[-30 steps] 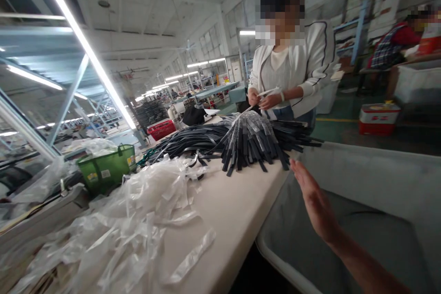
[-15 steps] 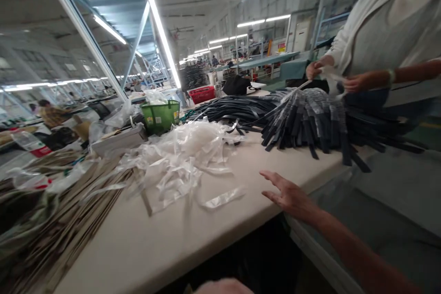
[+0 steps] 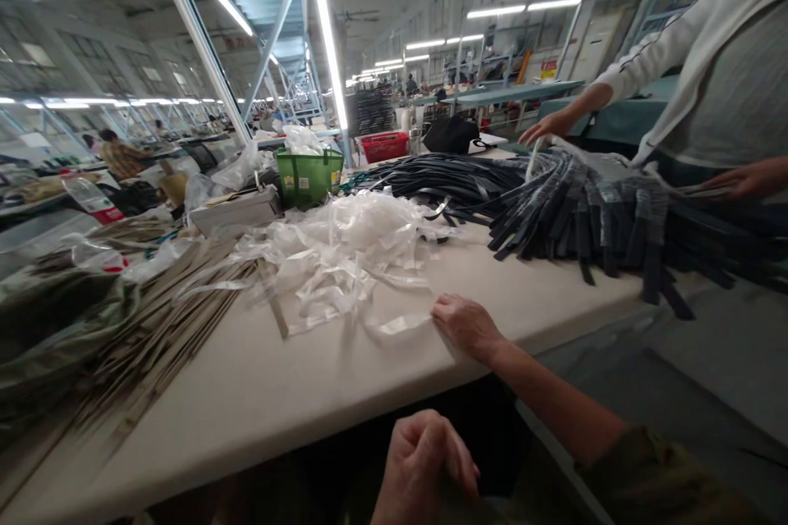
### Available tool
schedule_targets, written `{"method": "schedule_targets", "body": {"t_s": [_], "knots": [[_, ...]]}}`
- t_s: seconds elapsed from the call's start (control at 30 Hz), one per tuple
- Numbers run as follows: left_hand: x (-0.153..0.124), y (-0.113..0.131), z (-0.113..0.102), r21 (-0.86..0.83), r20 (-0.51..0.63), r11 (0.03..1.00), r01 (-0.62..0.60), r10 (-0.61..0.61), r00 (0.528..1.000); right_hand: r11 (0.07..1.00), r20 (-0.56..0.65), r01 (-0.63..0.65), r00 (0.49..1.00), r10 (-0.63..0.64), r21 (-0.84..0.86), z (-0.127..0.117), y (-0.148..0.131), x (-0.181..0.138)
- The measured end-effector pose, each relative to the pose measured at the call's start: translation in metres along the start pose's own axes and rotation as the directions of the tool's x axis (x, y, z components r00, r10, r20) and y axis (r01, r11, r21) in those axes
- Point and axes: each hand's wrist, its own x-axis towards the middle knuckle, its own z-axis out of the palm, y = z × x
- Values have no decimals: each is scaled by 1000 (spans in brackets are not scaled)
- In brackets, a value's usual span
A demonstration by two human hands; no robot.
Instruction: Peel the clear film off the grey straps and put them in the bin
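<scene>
My right hand [image 3: 465, 324] reaches over the table's front edge with its fingers closed on the end of a translucent white plastic strip [image 3: 400, 324]. That strip lies along the tabletop, just in front of a loose heap of similar white strips [image 3: 357, 234]. Below the table edge, close to my body, my left hand [image 3: 428, 455] is closed, its fingers curled in. Whether anything is inside it is hidden.
Dark flat strips wrapped in clear film [image 3: 579, 209] lie bundled at the right, where a co-worker's hands [image 3: 547, 127] touch them. Brown strips [image 3: 166, 328] spread over the left of the table [image 3: 277, 410]. Behind the heap stand a green bag [image 3: 308, 176] and a red basket [image 3: 385, 146].
My right hand has moved left and closed from spread fingers onto the plastic strip. My left hand has risen further into view. The co-worker's hands have moved apart over the dark bundle.
</scene>
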Motion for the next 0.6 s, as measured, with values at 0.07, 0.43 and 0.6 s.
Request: {"method": "schedule_targets", "body": {"t_s": [0.07,0.43,0.6], "knots": [[4,-18,-2,-82,-47,993,83,-87,995,998,-2,-32,999,32,60,-3,-4,-2],[13,-27,-3,-152,-143,981,122,-144,979,401,360,-360,930,79,842,-9,-46,-105],[11,-28,2,-59,-141,979,194,-201,969,384,406,-421,906,123,822,-8,-52,-125]]}}
